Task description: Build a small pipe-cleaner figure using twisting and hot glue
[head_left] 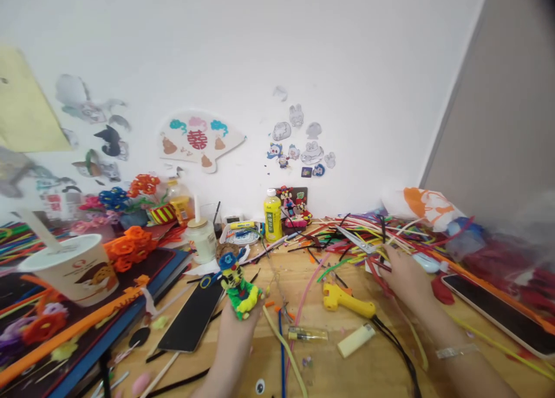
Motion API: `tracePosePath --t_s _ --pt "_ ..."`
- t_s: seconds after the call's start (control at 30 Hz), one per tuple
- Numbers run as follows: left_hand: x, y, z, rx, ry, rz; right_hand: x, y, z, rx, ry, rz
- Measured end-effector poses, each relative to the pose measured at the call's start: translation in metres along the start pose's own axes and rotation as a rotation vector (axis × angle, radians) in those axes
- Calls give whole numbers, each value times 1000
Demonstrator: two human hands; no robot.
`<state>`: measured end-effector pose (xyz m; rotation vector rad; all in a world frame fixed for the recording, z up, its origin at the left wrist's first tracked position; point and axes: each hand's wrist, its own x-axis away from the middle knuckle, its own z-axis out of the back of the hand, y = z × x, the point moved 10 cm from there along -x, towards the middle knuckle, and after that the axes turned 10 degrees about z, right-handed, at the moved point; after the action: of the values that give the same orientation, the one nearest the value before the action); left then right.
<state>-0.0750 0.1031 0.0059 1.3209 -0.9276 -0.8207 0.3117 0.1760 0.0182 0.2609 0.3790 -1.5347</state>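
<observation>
My left hand (237, 324) is closed around a small figure made of pipe cleaners (236, 282), with a blue hat, a yellow face and a green and yellow body. The hand is partly hidden behind it. On the right, my right hand (399, 271) grips a pair of scissors (358, 240) by the handles, with the metal blades pointing left over loose pipe cleaners (321, 244). A yellow hot glue gun (347, 301) lies on the table between my forearms.
A paper cup (82, 276), a candle jar (202, 242) and a yellow bottle (273, 216) stand towards the left and back. A black phone (191, 317) lies at left, another phone (498, 311) at right. Near the glue gun are a glue stick pack (307, 334) and a lighter (356, 340).
</observation>
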Motion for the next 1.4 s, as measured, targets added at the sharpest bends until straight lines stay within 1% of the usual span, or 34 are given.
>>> tracePosePath --t_s 0.1,0.17,0.2,0.23,0.3,0.37,0.43,0.5,0.53,0.63,0.7,0.83,0.93,1.03,1.17,1.4 --pt "6 -1 4 15 47 61 -3 -20 16 -261 131 113" --pt "8 -3 7 -4 81 99 0 -39 23 -461 142 167" --pt "6 -4 9 -10 91 108 4 -51 24 -539 111 179" --pt "4 -4 10 -7 96 104 8 -64 22 -589 35 175" --pt "-1 0 13 22 100 59 23 -96 16 -618 -159 202" --pt "-4 6 17 61 106 -4 37 -127 21 -618 -243 290" --pt "-2 9 19 78 121 -17 51 -149 22 -627 -337 347" --pt "3 0 17 22 127 103 59 -163 23 -636 -399 386" --pt "5 -3 15 8 111 153 62 -167 24 -639 -418 399" --pt "11 0 10 4 90 137 64 -170 22 -643 -443 393" --pt "10 5 9 -2 76 68 64 -170 19 -647 -459 372" --pt "7 17 5 -9 10 -114 66 -171 15 -642 -484 353" --pt "8 19 3 -42 -8 -172 66 -173 13 -648 -490 360" --pt "9 17 1 -86 -6 -185 64 -175 13 -688 -464 384" --pt "11 17 1 -111 -3 -182 64 -174 9 -704 -465 402" --pt "9 13 1 -107 8 -137 61 -174 8 -721 -436 407"
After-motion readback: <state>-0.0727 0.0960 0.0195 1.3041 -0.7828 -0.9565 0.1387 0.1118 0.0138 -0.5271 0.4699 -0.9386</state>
